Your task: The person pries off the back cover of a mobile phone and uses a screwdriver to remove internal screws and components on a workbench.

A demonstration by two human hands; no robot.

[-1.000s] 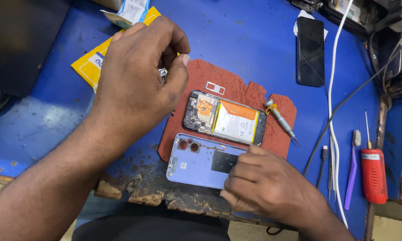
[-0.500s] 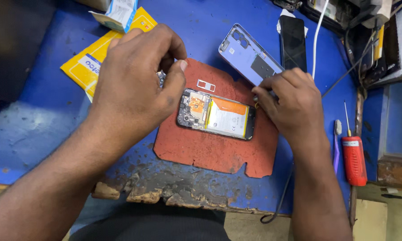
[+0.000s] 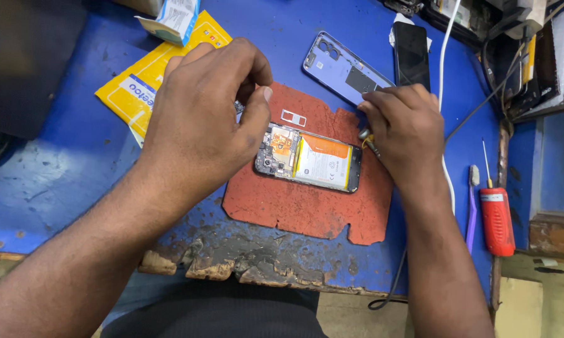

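Nearest, the blue bench top (image 3: 62, 181) ends in a chipped, splintered front edge where the paint has flaked to raw wood. On it lies a rust-red work mat (image 3: 307, 206), thin, rough and jagged in outline, with bare mat open toward the near edge. The opened phone (image 3: 308, 158) rests flat across the middle of the mat, a dark rounded rectangle whose circuit board shows at its left end and whose pale, glossy battery fills the rest. Just beyond it a small metal card tray (image 3: 292, 117) lies on the mat.

The left hand (image 3: 200, 119) hovers over the phone's left end with its fingertips pinched together on something small and metallic, too hidden to name. The right hand (image 3: 402, 125) sits at the phone's right end, fingers curled around a slim screwdriver (image 3: 366, 139), of which only the metal end with a yellow band shows.

Half a second ago that hand was holding the lilac back cover (image 3: 344, 69); now the cover lies flat on the bench just beyond the mat, smooth plastic with camera cut-outs, and the hand has dropped to the tool. Beside the cover lies a black phone (image 3: 411, 53), glossy. To the right, well apart, stand a red-handled tool (image 3: 496, 219) and a purple brush (image 3: 471, 206); far left, a yellow packet (image 3: 141, 87).
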